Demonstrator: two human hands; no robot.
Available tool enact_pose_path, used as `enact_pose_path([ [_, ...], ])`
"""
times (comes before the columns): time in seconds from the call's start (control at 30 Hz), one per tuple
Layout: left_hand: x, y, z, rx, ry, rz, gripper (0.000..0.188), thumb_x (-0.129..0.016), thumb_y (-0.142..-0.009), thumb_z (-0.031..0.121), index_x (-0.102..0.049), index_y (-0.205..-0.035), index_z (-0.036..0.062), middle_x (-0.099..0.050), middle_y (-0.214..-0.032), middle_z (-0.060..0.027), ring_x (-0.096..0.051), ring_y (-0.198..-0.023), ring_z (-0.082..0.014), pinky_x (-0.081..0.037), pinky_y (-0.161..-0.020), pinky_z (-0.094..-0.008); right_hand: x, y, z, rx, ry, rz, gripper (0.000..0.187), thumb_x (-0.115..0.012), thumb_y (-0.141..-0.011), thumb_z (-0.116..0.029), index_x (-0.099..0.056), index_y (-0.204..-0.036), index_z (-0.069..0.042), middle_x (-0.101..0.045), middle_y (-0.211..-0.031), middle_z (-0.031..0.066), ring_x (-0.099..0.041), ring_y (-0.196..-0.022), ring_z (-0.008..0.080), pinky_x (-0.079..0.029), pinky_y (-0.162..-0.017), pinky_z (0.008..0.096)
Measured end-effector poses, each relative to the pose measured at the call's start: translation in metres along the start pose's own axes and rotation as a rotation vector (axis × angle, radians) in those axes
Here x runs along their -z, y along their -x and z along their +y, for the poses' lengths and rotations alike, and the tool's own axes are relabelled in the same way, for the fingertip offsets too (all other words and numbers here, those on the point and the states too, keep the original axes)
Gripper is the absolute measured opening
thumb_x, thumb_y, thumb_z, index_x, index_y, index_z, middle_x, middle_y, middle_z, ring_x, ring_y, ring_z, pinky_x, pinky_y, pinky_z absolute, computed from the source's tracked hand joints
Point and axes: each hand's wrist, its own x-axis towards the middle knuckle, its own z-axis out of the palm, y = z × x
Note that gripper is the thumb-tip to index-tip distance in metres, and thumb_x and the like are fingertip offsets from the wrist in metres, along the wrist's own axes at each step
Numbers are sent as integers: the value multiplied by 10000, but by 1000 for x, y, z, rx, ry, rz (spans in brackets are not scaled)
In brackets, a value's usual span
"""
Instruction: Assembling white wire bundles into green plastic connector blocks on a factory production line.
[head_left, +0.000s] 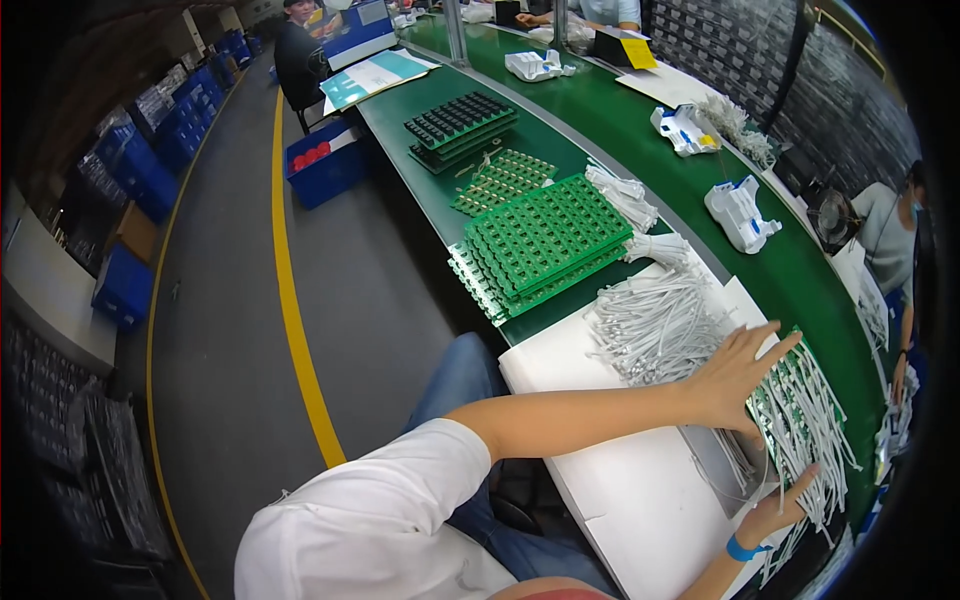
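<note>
A green circuit board panel (777, 403) lies at the right, covered by many thin white wires (815, 440). My left hand (728, 378) reaches across to the panel's left edge, its fingers long and apart, gripping along that edge with the thumb lower down. At the panel's near end my right hand (778, 508) holds the edge, fingers up over the wires; a blue band circles that wrist. Part of both grips is hidden under wires and panel. Next to my left forearm, a big heap of white wires (655, 325) rests on white board (640, 490).
Stacked green circuit panels (545, 235) and black trays (460, 125) stand farther along the green bench. White plastic housings (740, 212) sit on the green conveyor (640, 130). A co-worker (885, 235) is across at the right. A blue bin (328, 170) stands on the floor.
</note>
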Motion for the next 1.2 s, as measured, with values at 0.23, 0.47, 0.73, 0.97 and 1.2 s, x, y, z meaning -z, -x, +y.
enact_pose_path([
  [0.23, 8, 0, 9, -56, 140, -150, 1415, -881, -512, 455, 17, -1539, 80, -419, -1258, -321, -496, -1039, -488, -400, -926, -475, 12, -15, 24, -54, -140, -12, 404, -540, -987, -182, -545, -1267, 110, -573, -1284, 208, -576, -1127, 252, -445, -962, 344],
  [0.47, 7, 2, 7, -32, 172, -209, 1392, -862, -539, 394, 65, -1536, 109, -391, -1272, -325, -565, -921, -476, -469, -796, -450, 26, -26, 66, 11, -80, -33, 385, -506, -994, -175, -551, -1278, 82, -549, -1314, 203, -565, -1142, 264, -420, -1000, 348],
  [0.73, 2, 0, 1, -24, 208, -234, 1389, -865, -532, 395, 60, -1541, 157, -315, -1353, -406, -555, -936, -533, -454, -850, -476, 54, -43, 122, 338, 534, -147, 436, -397, -975, -21, -455, -1407, -17, -541, -1319, 211, -580, -1136, 297, -468, -962, 383],
  [0.97, -3, 5, -9, 8, 173, -214, 1374, -842, -545, 457, 48, -1542, 137, -299, -1378, -417, -513, -1029, -531, -411, -920, -474, 44, -33, 106, 230, 207, -247, 434, -452, -979, -116, -453, -1393, 15, -541, -1318, 196, -566, -1155, 288, -446, -973, 363],
  [1.2, -13, 2, -5, -14, 173, -233, 1343, -810, -554, 499, 1, -1538, 79, -345, -1342, -396, -512, -976, -500, -405, -897, -458, 79, -45, 143, 285, 300, -213, 423, -466, -978, -140, -463, -1370, 18, -549, -1290, 194, -569, -1138, 288, -449, -964, 373],
])
